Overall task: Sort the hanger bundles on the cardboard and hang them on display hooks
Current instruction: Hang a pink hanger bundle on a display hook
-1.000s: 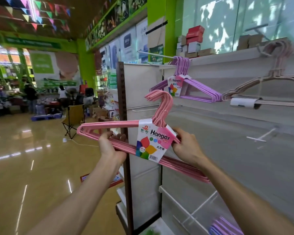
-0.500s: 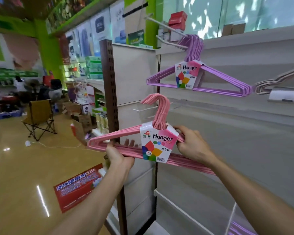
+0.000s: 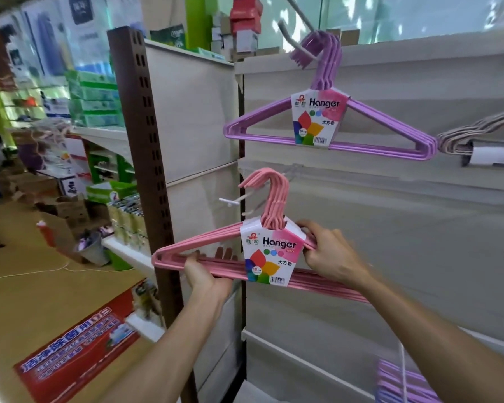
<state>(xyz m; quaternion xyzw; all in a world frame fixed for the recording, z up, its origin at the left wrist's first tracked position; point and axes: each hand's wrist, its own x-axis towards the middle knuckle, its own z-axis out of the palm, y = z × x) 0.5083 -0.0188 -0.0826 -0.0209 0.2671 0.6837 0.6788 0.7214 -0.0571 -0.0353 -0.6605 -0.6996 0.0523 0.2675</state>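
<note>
Display wall [image 3: 390,257]: pale panel with slots, fills the right half; a brown slotted upright [image 3: 146,146] stands at its left edge.
Purple bundle [image 3: 332,123]: already hung high on an upper peg, label facing out; a grey-beige bundle [image 3: 477,132] hangs just beside it to the right.
Pink bundle [image 3: 274,248]: the task's thing, held level in front of the wall, below the purple one. Its hook tops [image 3: 271,184] sit right at the white display hook [image 3: 239,199]; whether they are already over the peg I cannot tell.
Left hand [image 3: 204,274]: grip curled round the lower bars near the bundle's left corner, fingertips showing behind the bars.
Right hand [image 3: 329,254]: grip pinched on the right shoulder bars just beside the paper label [image 3: 271,251].
Step in hand (judgement): seating the pink hooks on the peg.
How to do it well (judgement): keep all the hook tops stacked together so none misses the peg; keep the bars level with both hands; slide the bundle back along the peg toward the wall, then lower until the peg takes the weight.
Release (judgement): let go only once the bundle hangs by itself, label facing out.
Risk (judgement): a stray hook catching the peg tip would twist the bundle.
</note>
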